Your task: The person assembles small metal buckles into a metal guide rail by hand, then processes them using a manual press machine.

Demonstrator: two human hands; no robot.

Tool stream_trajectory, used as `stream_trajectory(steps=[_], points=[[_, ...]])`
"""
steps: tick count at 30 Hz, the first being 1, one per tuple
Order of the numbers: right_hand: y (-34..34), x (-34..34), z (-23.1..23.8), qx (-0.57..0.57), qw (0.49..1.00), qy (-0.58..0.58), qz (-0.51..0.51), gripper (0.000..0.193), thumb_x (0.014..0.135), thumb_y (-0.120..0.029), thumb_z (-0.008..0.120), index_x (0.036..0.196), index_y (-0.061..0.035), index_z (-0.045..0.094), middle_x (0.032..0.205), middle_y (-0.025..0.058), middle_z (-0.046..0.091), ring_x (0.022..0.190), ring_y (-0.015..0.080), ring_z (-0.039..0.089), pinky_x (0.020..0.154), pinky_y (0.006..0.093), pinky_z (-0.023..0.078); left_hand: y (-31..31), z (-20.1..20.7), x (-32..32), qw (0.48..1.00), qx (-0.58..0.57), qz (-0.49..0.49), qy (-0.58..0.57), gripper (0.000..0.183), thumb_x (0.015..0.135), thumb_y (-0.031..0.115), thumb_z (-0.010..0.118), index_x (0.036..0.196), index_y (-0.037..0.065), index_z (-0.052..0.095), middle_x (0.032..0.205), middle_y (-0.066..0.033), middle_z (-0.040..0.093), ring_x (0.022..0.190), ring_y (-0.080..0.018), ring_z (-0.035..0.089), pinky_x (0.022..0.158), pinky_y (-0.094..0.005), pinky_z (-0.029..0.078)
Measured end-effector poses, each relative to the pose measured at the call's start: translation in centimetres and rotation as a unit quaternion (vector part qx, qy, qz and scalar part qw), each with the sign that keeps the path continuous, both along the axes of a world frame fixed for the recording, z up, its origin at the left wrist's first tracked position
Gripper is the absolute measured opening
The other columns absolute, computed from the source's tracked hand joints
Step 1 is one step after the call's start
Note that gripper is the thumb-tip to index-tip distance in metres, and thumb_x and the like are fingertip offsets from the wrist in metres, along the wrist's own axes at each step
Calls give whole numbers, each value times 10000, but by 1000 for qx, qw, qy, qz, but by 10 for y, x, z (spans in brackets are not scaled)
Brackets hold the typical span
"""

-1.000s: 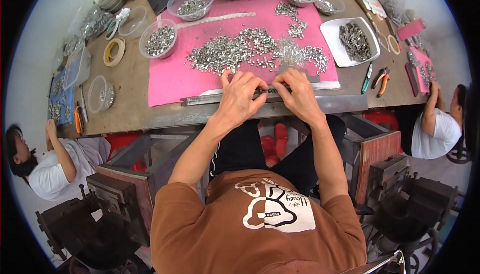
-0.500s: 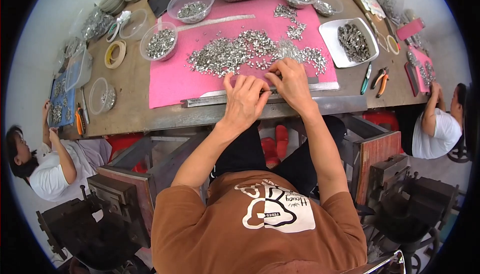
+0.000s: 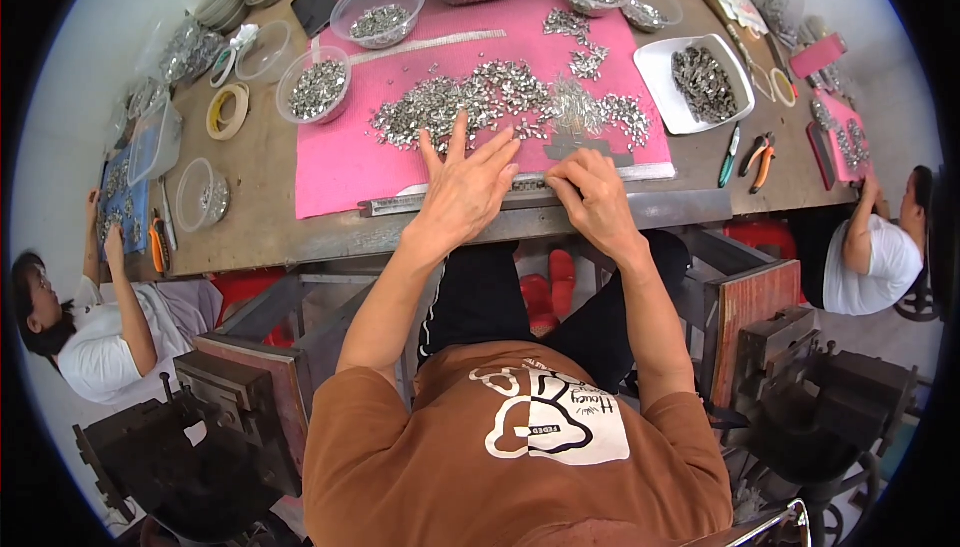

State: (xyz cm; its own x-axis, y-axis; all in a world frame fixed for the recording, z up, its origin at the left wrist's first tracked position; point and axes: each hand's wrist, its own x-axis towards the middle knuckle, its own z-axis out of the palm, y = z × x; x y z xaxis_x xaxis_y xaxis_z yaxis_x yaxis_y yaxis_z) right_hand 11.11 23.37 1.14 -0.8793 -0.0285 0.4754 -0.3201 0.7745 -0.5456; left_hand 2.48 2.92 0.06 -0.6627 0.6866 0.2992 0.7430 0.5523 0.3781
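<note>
The worker's two bare hands at a row of small metal pieces. The short, dark-grey row of metal pieces [image 3: 527, 186] lay along a long, narrow, grey metal bar [image 3: 400, 205] at the near edge of the flat pink mat [image 3: 335, 172] on the brown desk [image 3: 250, 182]. It was between the hands: just right of the left hand [image 3: 462, 192], with its right end at the fingertips of the right hand [image 3: 592, 192]. The left hand was spread wide, palm down, its fingers pointing toward the near edge of a loose heap of small, shiny, silver-coloured metal pieces [image 3: 420, 112]. The right hand was narrow, fingers drawn together; whether anything was pinched between them could not be told.

Each piece was probably light, stiff and hardly fragile, yet smooth enough to slip — a fingertip pinch across opposite edges would suit it best. The row seemed best held near an end, with the bar as backing; whether its pieces were joined — and so whether it would flex — could not be made out.
</note>
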Motion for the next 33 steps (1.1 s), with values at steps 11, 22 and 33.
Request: stream_trajectory(steps=[11, 22, 33], points=[[6, -26, -4, -23, 999, -31, -12, 82, 869, -74, 733, 947, -53, 729, 845, 86, 618, 856, 279, 608, 779, 396, 444, 0, 1, -13, 986, 146, 84, 7, 132, 878, 174, 754, 1008, 152, 762, 962, 7, 712, 1011, -212, 598, 1037, -499, 297], [-7, -70, -20, 101, 993, 54, 0, 90, 844, -115, 748, 899, -78, 686, 856, 87, 586, 874, 290, 601, 794, 420, 438, 14, -7, -20, 990, 92, 98, 36, 126, 835, 245, 790, 914, 157, 743, 875, 2, 634, 954, -225, 567, 999, -487, 302], [12, -25, 1, 32, 999, -23, 21, 54, 893, -93, 706, 896, -51, 674, 852, 79, 604, 838, 273, 596, 776, 394, 413, 12, -8, -17, 987, 95, 115, 59, 90, 835, 206, 781, 885, 140, 748, 866, 12, 647, 932, -211, 578, 997, -475, 306]])
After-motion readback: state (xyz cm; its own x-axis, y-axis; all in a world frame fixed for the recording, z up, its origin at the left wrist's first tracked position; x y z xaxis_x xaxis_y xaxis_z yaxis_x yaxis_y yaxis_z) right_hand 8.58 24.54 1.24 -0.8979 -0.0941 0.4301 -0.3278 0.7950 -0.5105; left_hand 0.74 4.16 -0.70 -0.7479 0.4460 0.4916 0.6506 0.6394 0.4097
